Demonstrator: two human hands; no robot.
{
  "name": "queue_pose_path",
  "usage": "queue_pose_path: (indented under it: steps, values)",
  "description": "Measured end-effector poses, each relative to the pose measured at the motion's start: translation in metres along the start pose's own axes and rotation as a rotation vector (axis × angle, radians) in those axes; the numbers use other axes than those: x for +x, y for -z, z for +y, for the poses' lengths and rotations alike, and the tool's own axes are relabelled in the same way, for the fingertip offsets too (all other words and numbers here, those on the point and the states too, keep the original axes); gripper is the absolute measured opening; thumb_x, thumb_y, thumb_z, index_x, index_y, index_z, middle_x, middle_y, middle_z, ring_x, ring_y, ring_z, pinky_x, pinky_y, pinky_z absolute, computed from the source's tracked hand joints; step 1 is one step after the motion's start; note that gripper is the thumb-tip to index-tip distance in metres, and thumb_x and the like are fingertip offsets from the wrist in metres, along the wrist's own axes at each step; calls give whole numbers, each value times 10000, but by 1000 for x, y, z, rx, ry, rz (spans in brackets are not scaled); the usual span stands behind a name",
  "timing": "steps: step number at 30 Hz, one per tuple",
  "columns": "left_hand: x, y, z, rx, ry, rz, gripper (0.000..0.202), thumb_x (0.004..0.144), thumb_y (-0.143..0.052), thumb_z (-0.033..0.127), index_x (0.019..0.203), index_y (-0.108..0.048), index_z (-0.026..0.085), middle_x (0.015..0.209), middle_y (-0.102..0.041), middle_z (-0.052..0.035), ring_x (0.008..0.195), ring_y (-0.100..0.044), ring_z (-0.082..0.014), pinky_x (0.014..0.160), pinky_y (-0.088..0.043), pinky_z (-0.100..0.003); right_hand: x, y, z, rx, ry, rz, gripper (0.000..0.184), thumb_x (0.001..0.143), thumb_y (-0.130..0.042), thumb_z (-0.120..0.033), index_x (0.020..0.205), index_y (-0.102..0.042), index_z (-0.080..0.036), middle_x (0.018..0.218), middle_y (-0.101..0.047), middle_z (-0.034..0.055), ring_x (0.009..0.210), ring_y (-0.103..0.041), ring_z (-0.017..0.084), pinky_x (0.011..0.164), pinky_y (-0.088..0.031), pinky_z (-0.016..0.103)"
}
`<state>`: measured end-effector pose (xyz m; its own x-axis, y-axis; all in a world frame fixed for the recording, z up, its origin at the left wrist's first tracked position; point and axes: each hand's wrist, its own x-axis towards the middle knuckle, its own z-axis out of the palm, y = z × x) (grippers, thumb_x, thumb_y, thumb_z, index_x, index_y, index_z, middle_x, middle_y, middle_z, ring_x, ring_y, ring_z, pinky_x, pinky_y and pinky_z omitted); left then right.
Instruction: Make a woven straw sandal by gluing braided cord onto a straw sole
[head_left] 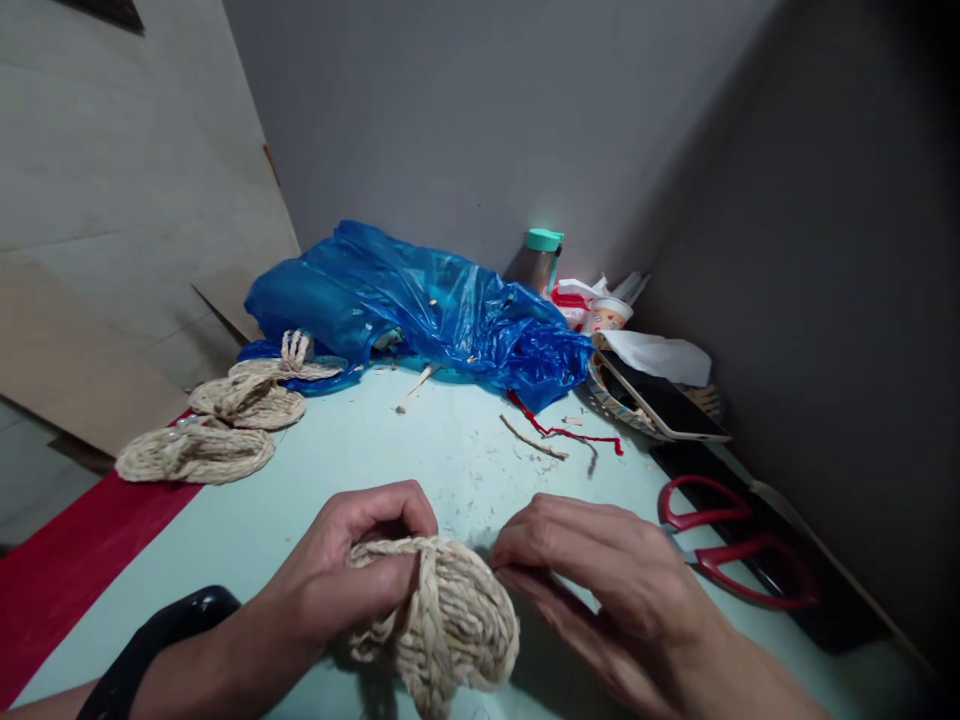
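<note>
Holding braided slipper (476, 620) in left hand (326, 585), right hand (619, 570) pinched at its edge, contents unclear, print on cup (607, 316) unreadable

A plain grey wall (495, 120) stood behind the pale mint-green desk (360, 435); large, pale beige tiles (112, 160) spread at the left, and deep shadow darkened the right side.

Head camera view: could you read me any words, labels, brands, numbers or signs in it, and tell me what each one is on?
There are none I can read.
Paper cup: small printed marks, too small to make out.
Red-and-white packet: pale marks, too blurred to read.
No lettering that I can see on the woven straw piece in the left hand.
</note>
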<state>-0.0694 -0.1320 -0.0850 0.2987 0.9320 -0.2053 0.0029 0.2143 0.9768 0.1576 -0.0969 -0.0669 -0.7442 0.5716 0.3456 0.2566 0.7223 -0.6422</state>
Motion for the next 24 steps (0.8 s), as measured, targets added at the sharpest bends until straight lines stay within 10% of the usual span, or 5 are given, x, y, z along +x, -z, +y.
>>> queue_pose_path:
  steps: [12, 24]
  values:
    - [4, -4, 0, -153, 1, -70, 117, 774, -637, 276, 753, -602, 166, 708, -564, -3, 627, -480, -128, 555, -342, -252, 5, -7, 3, 744, -561, -26, 148, 906, -603, -280, 822, -618, -159, 695, -548, -29, 599, -459, 65, 564, -386, 174]
    - [3, 2, -3, -13, -112, -101, 131, 790, -633, 304, 755, -602, 181, 760, -540, -1, 682, -464, -147, 597, -342, -281, 2, -16, -2, 997, -660, -85, 143, 940, -578, -307, 877, -547, -182, 511, -575, -58, 390, -501, 17, 379, -240, 73]
